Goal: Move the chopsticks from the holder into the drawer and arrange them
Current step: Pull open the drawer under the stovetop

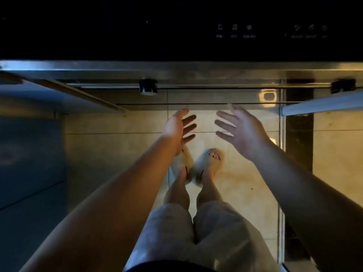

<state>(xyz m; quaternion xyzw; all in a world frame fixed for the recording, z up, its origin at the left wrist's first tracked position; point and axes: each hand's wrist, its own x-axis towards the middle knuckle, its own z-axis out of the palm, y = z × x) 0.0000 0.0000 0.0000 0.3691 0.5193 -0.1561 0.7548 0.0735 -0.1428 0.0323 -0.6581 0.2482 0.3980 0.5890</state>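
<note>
No chopsticks, holder or drawer interior can be made out in this dim view. My left hand [179,127] and my right hand [240,129] reach forward side by side, palms facing each other, fingers spread, with nothing in either. Both hover just below a steel counter front edge [176,70] and its horizontal rail [196,104]. My legs in light shorts and slippers show beneath the hands on the tiled floor.
A black glass appliance panel with faint touch icons [249,28] fills the top. Two dark knobs [148,86], [343,85] hang under the steel edge. A cabinet door [31,138] stands at the left, a pale panel [322,104] at the right, and beige floor tiles [117,150] lie below.
</note>
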